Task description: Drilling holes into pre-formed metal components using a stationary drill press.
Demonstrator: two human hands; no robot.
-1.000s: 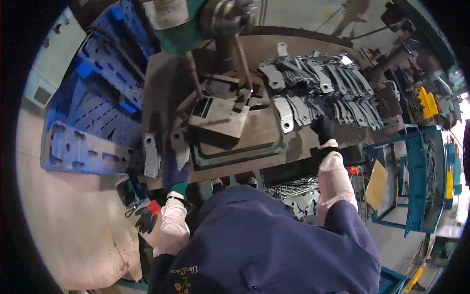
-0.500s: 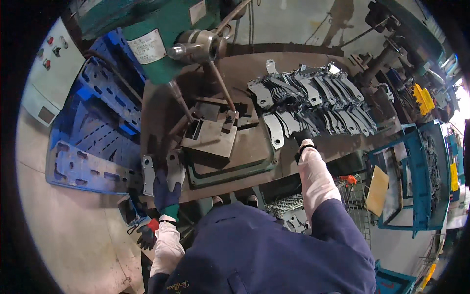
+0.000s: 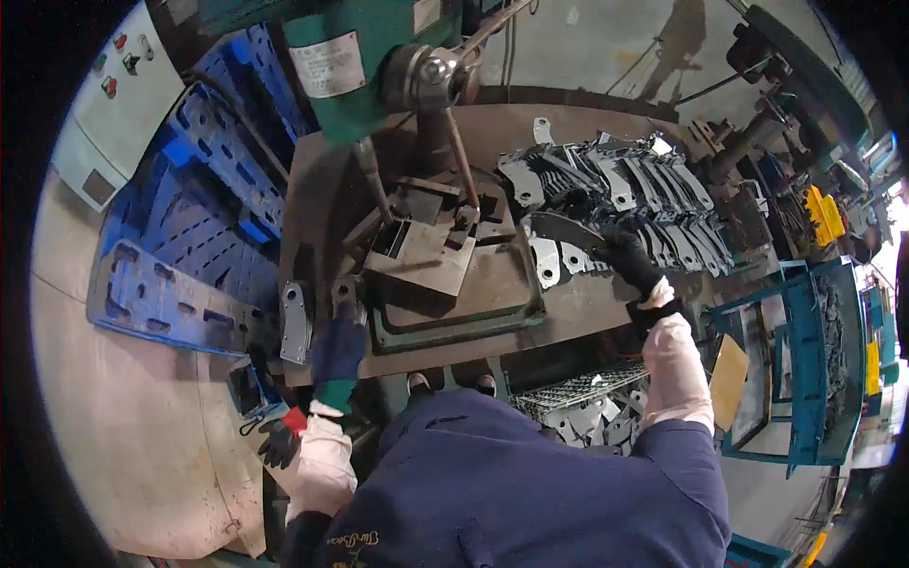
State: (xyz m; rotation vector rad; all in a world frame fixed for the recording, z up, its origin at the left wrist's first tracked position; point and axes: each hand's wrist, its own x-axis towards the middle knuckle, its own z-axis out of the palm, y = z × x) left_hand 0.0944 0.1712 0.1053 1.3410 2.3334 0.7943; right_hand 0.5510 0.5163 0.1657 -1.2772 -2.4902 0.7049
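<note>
My right hand (image 3: 632, 260), in a black glove, grips the end of a curved metal plate (image 3: 566, 229). The plate is raised over the near-left edge of the large spread of similar grey plates (image 3: 663, 204). At the table's front left, my blue-gloved left hand (image 3: 339, 346) lies over the lower part of another metal plate (image 3: 346, 292); blur and the hand's back hide its fingers. Just left of it, a separate plate with a hole (image 3: 295, 322) lies along the table edge. A drill press (image 3: 426, 80) with a lever stands over a block-shaped metal fixture (image 3: 421, 260) between my hands.
A green-edged machine base (image 3: 464, 331) carries the fixture on the brown table (image 3: 587, 308). Blue plastic pallets (image 3: 180, 303) stand at the left, near a grey control box (image 3: 114, 104). A wire basket of metal pieces (image 3: 592, 417) sits below the front edge. Teal racks (image 3: 805, 369) are at the right.
My right hand has moved right and lifted a curved plate off the spread. My left hand has shifted slightly over the plate at the front left. The view has shifted a little.
</note>
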